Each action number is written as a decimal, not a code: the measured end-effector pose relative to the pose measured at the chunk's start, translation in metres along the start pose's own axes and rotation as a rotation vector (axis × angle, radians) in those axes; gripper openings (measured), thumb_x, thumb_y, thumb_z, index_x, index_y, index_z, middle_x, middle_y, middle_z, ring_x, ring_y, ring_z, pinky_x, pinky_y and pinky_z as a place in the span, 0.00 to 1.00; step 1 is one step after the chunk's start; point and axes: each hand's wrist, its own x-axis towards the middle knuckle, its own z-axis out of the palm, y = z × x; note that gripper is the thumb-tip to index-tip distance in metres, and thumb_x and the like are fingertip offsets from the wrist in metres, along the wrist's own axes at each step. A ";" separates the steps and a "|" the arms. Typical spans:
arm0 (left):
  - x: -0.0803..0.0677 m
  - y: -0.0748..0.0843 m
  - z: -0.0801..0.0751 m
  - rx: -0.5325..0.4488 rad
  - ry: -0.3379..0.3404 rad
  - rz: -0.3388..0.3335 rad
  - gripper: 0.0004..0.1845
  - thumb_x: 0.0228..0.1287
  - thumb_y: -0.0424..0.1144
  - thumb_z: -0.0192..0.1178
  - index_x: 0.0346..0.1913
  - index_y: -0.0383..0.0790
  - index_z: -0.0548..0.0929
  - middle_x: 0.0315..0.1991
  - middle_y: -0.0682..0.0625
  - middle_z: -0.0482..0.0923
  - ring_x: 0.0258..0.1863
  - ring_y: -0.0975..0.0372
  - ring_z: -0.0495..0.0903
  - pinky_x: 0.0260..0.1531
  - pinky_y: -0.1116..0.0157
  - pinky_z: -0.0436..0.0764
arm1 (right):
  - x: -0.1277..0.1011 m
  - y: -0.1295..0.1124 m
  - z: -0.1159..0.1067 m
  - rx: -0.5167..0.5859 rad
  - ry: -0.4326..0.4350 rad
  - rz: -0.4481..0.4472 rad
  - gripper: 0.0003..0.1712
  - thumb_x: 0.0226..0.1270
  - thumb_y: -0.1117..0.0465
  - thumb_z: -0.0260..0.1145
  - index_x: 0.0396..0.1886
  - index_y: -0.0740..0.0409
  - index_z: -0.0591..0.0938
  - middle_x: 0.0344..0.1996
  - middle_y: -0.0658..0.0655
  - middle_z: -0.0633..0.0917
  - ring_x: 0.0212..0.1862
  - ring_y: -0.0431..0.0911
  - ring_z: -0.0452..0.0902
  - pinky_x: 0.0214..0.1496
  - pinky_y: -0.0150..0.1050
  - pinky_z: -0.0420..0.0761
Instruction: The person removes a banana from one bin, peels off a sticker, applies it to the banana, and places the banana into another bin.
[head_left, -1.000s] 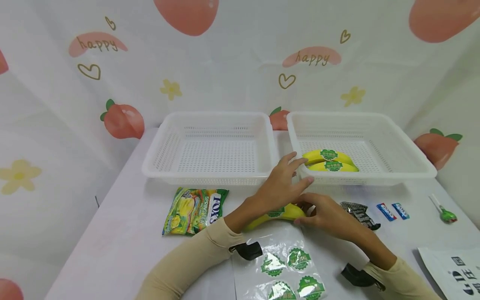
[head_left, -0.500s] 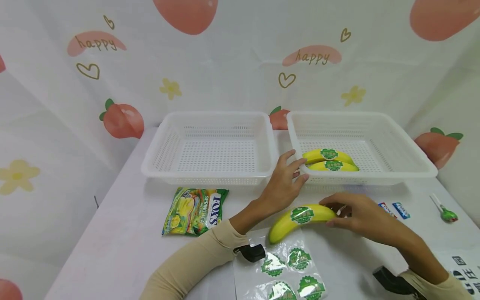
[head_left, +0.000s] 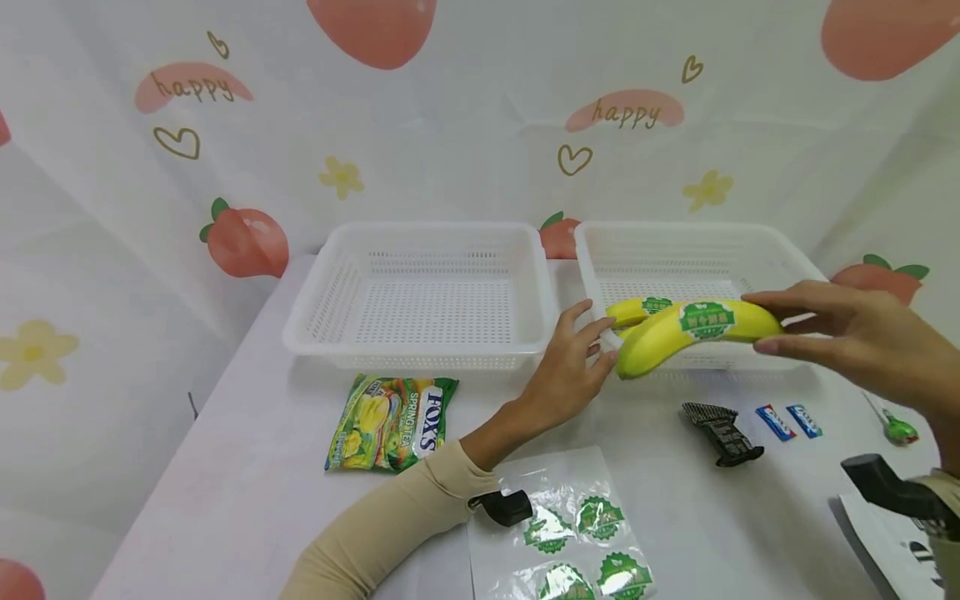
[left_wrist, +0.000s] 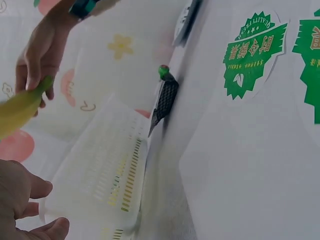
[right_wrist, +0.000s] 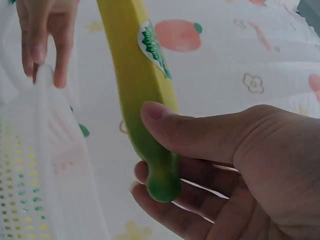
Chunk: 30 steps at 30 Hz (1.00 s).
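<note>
My right hand (head_left: 855,337) holds a banana (head_left: 693,329) by its stem end, thumb on top and fingers curled underneath, lifted off the desk (head_left: 247,467) and lying roughly level over the front rim of the right basket (head_left: 825,321). The banana carries a round green sticker (head_left: 707,319) on the side turned toward me; in the right wrist view the green stem tip sits between my thumb and fingers (right_wrist: 165,185). Its free end points left, just beside my left hand.

My left hand (head_left: 566,371) is relaxed and holds nothing; its straight fingertips rest on the near left corner of the right basket. Inside that basket another stickered banana (head_left: 637,310) lies partly hidden behind the one I hold.

The left basket (head_left: 315,308) stands just beside the right one, both at the back of the desk. In front of the left basket lies a Fox's candy bag (head_left: 392,421). Near my left forearm is a sheet of green stickers (head_left: 573,533). To the right on the desk lie a dark wrapped snack (head_left: 722,432), two small blue packets (head_left: 787,421) and a green lollipop (head_left: 896,429).
</note>
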 end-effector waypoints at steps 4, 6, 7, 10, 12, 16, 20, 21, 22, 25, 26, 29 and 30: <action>0.000 -0.002 0.001 -0.022 0.001 0.008 0.24 0.79 0.34 0.61 0.73 0.32 0.76 0.82 0.38 0.54 0.72 0.53 0.75 0.60 0.72 0.79 | 0.031 0.004 -0.009 -0.034 -0.003 0.055 0.30 0.68 0.57 0.78 0.68 0.57 0.84 0.57 0.65 0.85 0.42 0.34 0.85 0.36 0.19 0.74; 0.001 -0.002 0.001 -0.035 -0.003 0.006 0.24 0.78 0.34 0.61 0.73 0.32 0.76 0.82 0.39 0.53 0.74 0.52 0.72 0.61 0.72 0.79 | 0.046 0.008 -0.011 -0.043 -0.033 0.085 0.32 0.71 0.54 0.76 0.71 0.59 0.81 0.59 0.70 0.83 0.48 0.49 0.88 0.37 0.23 0.74; 0.001 -0.002 0.001 -0.038 -0.006 0.005 0.24 0.79 0.34 0.61 0.73 0.32 0.76 0.82 0.40 0.53 0.75 0.53 0.71 0.61 0.72 0.79 | 0.054 0.010 -0.012 -0.044 -0.052 0.099 0.33 0.72 0.53 0.75 0.72 0.59 0.80 0.60 0.71 0.83 0.52 0.58 0.86 0.38 0.24 0.74; 0.001 -0.002 0.000 -0.035 -0.013 0.006 0.24 0.79 0.35 0.60 0.73 0.32 0.75 0.83 0.40 0.52 0.76 0.53 0.69 0.62 0.72 0.78 | 0.078 0.016 -0.012 -0.062 -0.115 0.138 0.36 0.74 0.49 0.73 0.74 0.61 0.77 0.61 0.74 0.81 0.61 0.71 0.78 0.45 0.38 0.79; 0.000 -0.001 -0.001 -0.026 -0.019 0.004 0.25 0.80 0.36 0.60 0.74 0.32 0.74 0.83 0.41 0.52 0.75 0.53 0.70 0.62 0.71 0.79 | 0.091 0.022 -0.011 -0.054 -0.161 0.161 0.37 0.75 0.48 0.71 0.76 0.62 0.75 0.63 0.75 0.80 0.62 0.70 0.76 0.53 0.50 0.80; 0.000 -0.001 -0.001 -0.026 -0.023 -0.005 0.26 0.80 0.37 0.60 0.75 0.33 0.73 0.83 0.42 0.51 0.74 0.53 0.72 0.62 0.69 0.79 | 0.114 0.033 -0.005 -0.041 -0.240 0.206 0.37 0.78 0.50 0.68 0.76 0.66 0.72 0.65 0.77 0.78 0.59 0.68 0.77 0.61 0.72 0.73; -0.001 -0.001 -0.001 -0.018 -0.023 -0.013 0.26 0.80 0.37 0.60 0.76 0.34 0.73 0.84 0.42 0.51 0.73 0.53 0.72 0.62 0.68 0.80 | 0.133 0.044 0.006 -0.034 -0.295 0.222 0.34 0.78 0.54 0.68 0.74 0.70 0.73 0.63 0.77 0.79 0.54 0.65 0.80 0.60 0.71 0.75; -0.001 -0.002 -0.001 -0.015 -0.025 -0.016 0.26 0.80 0.37 0.60 0.76 0.35 0.73 0.84 0.42 0.50 0.73 0.53 0.73 0.62 0.68 0.80 | 0.136 0.047 0.009 -0.027 -0.307 0.233 0.34 0.78 0.54 0.68 0.74 0.71 0.73 0.63 0.77 0.79 0.54 0.64 0.81 0.59 0.68 0.77; -0.001 -0.002 -0.001 -0.016 -0.025 -0.017 0.27 0.80 0.38 0.60 0.76 0.36 0.73 0.84 0.43 0.50 0.72 0.53 0.73 0.62 0.68 0.80 | 0.140 0.050 0.011 -0.024 -0.320 0.241 0.35 0.78 0.54 0.69 0.73 0.72 0.73 0.63 0.77 0.79 0.53 0.63 0.81 0.57 0.65 0.79; -0.001 -0.003 0.000 -0.006 -0.028 -0.014 0.27 0.80 0.38 0.60 0.77 0.37 0.72 0.84 0.43 0.50 0.70 0.54 0.76 0.62 0.67 0.80 | 0.147 0.059 0.018 -0.008 -0.350 0.261 0.35 0.76 0.55 0.70 0.71 0.74 0.74 0.61 0.76 0.81 0.50 0.59 0.83 0.51 0.52 0.83; -0.001 -0.003 0.000 0.000 -0.028 -0.012 0.27 0.80 0.39 0.60 0.77 0.37 0.72 0.84 0.43 0.50 0.68 0.54 0.77 0.62 0.67 0.81 | 0.149 0.062 0.020 -0.001 -0.358 0.269 0.35 0.75 0.55 0.71 0.70 0.75 0.75 0.60 0.76 0.81 0.48 0.57 0.83 0.49 0.49 0.83; -0.001 -0.003 0.001 0.011 -0.025 -0.002 0.28 0.81 0.39 0.60 0.77 0.36 0.72 0.84 0.42 0.50 0.65 0.54 0.80 0.61 0.67 0.81 | 0.153 0.066 0.026 0.015 -0.385 0.293 0.34 0.74 0.58 0.71 0.68 0.78 0.75 0.56 0.74 0.84 0.46 0.54 0.80 0.43 0.42 0.83; -0.002 -0.003 0.001 0.012 -0.025 -0.001 0.28 0.81 0.40 0.60 0.77 0.36 0.72 0.84 0.41 0.50 0.65 0.54 0.80 0.61 0.67 0.81 | 0.154 0.067 0.028 0.021 -0.394 0.303 0.33 0.73 0.60 0.71 0.68 0.79 0.75 0.56 0.74 0.84 0.46 0.54 0.79 0.43 0.42 0.83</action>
